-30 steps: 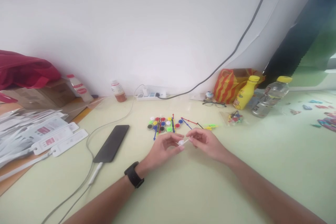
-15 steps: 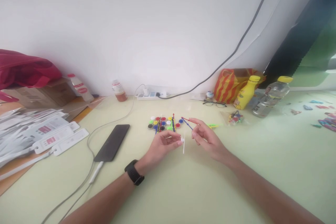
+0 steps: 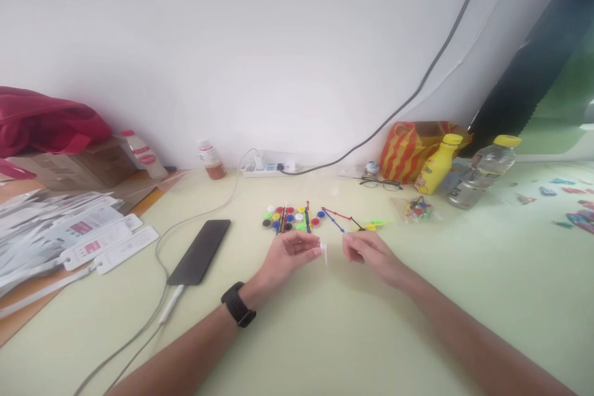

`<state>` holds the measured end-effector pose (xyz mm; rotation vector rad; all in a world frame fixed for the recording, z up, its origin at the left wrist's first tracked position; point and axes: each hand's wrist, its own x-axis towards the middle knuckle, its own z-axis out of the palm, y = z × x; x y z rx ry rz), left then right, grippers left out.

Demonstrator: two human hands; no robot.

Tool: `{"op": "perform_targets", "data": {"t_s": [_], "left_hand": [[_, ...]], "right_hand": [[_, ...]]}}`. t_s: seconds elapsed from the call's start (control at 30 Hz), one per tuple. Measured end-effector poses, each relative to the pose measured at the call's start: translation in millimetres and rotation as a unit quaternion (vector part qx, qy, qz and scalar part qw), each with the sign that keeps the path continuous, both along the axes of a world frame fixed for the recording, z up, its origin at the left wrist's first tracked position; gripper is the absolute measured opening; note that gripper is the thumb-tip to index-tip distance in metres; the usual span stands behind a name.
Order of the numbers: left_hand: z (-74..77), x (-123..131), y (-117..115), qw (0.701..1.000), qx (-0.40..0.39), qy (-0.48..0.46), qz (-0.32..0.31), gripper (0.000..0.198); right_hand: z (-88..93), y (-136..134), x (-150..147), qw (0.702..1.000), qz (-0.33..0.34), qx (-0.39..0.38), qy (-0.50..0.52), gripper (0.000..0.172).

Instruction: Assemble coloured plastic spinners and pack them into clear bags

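My left hand (image 3: 288, 257), with a black watch on its wrist, pinches a small white round piece with a thin white stick (image 3: 323, 251) hanging from it, just above the pale green table (image 3: 325, 334). My right hand (image 3: 371, 255) hovers a little to the right of it, fingers curled loosely, apparently holding nothing. Just beyond both hands lie a cluster of small coloured round caps (image 3: 290, 217) and several thin coloured sticks (image 3: 341, 218).
A black phone (image 3: 200, 252) on a white cable lies at the left. Flat white packets (image 3: 74, 238) are stacked further left. At the back stand a power strip (image 3: 269, 167), small bottles, glasses (image 3: 380, 183), a striped bag (image 3: 403, 148), a yellow bottle (image 3: 436, 164) and a water bottle (image 3: 482, 170).
My right hand has let go of the white stick and drawn back to the right. The stick now hangs down from the piece in my left hand.
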<state>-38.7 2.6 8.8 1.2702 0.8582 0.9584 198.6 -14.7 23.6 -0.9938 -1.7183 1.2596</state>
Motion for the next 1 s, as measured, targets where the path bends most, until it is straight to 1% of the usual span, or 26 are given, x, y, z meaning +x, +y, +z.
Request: {"op": "perform_targets", "data": {"t_s": [0.17,0.3,0.43,0.53,0.7,0.87,1.0], "left_hand": [[3.8,0,0,0.999,-0.026,-0.011,-0.017,0.032],[8.6,-1,2,0.996,-0.062,-0.059,-0.036,0.028],[6.1,-5,5,0.985,-0.106,-0.125,-0.044,0.029],[3.3,-6,6,0.977,-0.134,-0.155,-0.050,0.030],[5.4,-6,4,0.983,-0.113,-0.122,-0.074,0.021],[9.7,-7,3,0.986,-0.109,-0.112,-0.062,0.017],[9.8,-7,4,0.988,-0.102,-0.105,-0.053,0.019]], "right_hand": [[-4.7,2,-1,0.999,-0.026,0.013,-0.034,0.052],[-5.4,3,0,0.998,-0.051,0.010,-0.036,0.053],[-4.2,3,0,0.997,-0.075,0.005,-0.034,0.054],[-3.7,2,0,0.997,-0.074,0.002,-0.029,0.053],[-5.0,1,-2,0.998,-0.058,0.005,-0.032,0.052],[-8.2,1,-3,0.998,-0.046,0.010,-0.042,0.054],[-8.2,3,-2,0.998,-0.053,0.011,-0.036,0.052]]}}
